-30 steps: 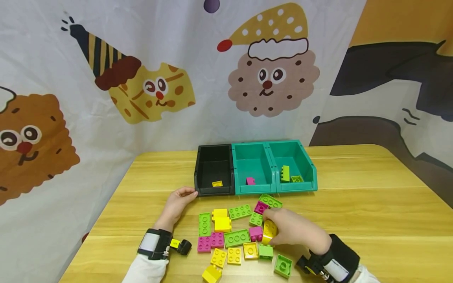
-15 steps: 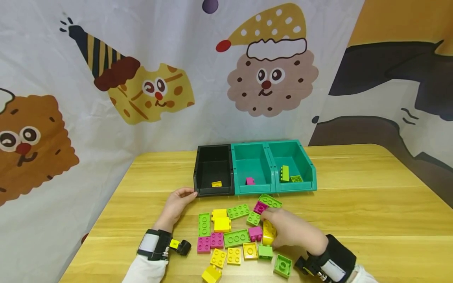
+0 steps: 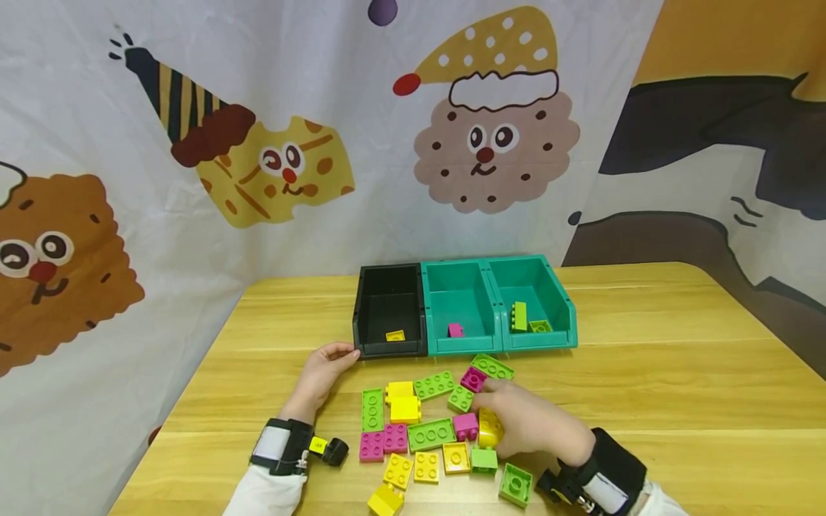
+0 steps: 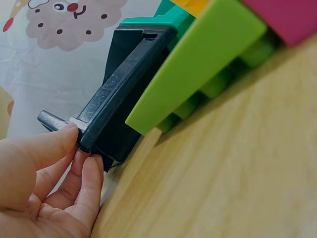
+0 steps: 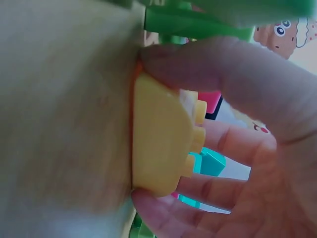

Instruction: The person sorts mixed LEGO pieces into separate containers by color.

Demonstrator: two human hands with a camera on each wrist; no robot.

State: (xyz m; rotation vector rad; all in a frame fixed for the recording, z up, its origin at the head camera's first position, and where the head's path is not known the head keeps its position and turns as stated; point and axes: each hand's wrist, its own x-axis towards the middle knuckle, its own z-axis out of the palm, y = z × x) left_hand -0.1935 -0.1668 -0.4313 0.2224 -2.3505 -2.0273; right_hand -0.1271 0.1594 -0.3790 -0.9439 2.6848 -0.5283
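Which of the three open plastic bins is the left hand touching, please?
The black plastic bin, at the row's left end; the other two are teal plastic bins.

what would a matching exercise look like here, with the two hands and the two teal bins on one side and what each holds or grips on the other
1. left hand
2. middle teal bin
3. right hand
4. right teal bin

A. contains two lime-green bricks
B. grips a curved yellow brick
C. pinches the black bin
D. contains a pink brick

Pairs: 1-C, 2-D, 3-B, 4-A
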